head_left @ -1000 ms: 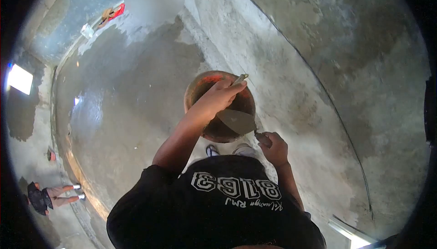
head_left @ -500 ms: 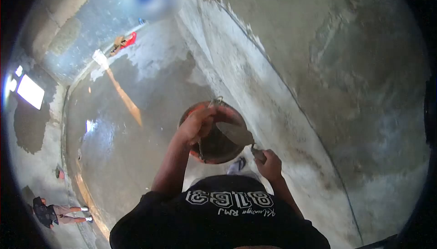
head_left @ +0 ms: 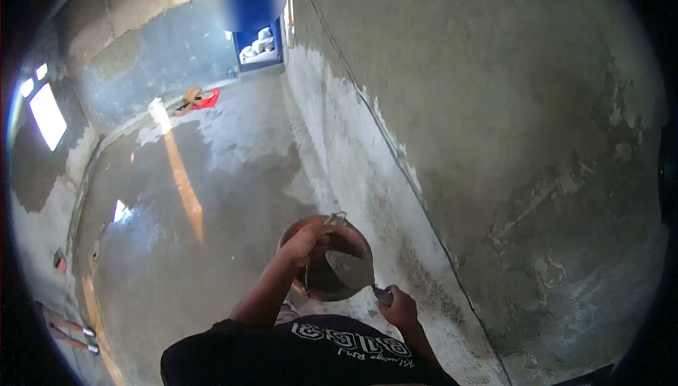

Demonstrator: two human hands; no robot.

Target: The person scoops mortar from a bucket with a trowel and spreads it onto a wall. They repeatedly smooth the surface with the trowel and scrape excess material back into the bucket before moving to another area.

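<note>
A round reddish bucket [head_left: 289, 234] hangs in front of my body, its inside dark and grey. My left hand [head_left: 306, 242] is closed around the bucket's rope handle [head_left: 306, 278], above the bucket's left part. My right hand [head_left: 400, 306], just right of the bucket, is wrapped round the handle of a trowel [head_left: 351, 271]. The broad blade of that trowel reaches over the bucket's opening and looks coated with grey material.
Along the right runs a patchy grey wall [head_left: 480, 89] with a pale lower band. Red and brown items [head_left: 205, 99] lie by the far wall, near a blue doorway [head_left: 258, 15] with white sacks. Another person's legs [head_left: 70, 329] show at the lower left.
The view has tilted up, showing more of the doorway. The bucket and both my hands sit lower in view. Both hands keep their holds, and the trowel blade stays over the bucket.
</note>
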